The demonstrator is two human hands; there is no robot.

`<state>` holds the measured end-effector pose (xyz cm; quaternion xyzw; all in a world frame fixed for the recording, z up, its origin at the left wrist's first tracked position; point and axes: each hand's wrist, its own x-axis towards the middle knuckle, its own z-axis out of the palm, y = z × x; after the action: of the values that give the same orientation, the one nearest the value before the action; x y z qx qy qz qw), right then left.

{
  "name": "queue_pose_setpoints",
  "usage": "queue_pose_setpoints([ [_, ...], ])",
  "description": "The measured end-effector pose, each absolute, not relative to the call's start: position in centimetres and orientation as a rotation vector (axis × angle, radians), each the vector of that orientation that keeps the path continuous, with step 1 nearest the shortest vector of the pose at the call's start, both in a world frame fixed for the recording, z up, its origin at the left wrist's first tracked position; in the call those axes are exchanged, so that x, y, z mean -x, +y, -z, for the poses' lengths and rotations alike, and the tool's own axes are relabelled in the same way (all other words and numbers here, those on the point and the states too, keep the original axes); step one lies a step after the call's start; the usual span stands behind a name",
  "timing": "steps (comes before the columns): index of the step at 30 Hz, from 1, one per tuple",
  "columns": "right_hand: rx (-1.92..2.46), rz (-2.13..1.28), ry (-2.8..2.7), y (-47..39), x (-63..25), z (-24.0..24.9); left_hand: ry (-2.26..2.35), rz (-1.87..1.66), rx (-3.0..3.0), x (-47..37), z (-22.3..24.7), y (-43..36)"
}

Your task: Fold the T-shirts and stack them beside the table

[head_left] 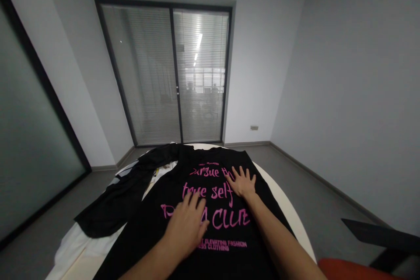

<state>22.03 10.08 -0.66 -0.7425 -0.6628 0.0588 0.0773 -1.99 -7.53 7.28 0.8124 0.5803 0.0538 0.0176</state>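
A black T-shirt [229,238] with pink lettering lies spread out before me. My right hand [243,182] rests on its upper right part, palm down and fingers spread, over the end of the top line of print. Lower and to the left, my left hand [187,221] is over the lettering with its fingers stretched out, covering some of the words. Whether the left palm presses on the cloth or hovers just above it I cannot tell. Neither hand grips anything.
A white round table [297,218] carries the shirt. Other black clothing [114,205] and white clothing [74,245] lie along its left side. At the lower right are a red chair seat [348,270] and a black armrest [382,234]. A glass door with blinds [203,109] stands beyond.
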Motion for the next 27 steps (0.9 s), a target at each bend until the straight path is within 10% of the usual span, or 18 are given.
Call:
queue_pose_setpoints([
  [27,2.450,-0.109,-1.429,11.9,-29.5,-1.1,1.476,-0.368,-2.442,-2.3,-0.1,-0.6],
])
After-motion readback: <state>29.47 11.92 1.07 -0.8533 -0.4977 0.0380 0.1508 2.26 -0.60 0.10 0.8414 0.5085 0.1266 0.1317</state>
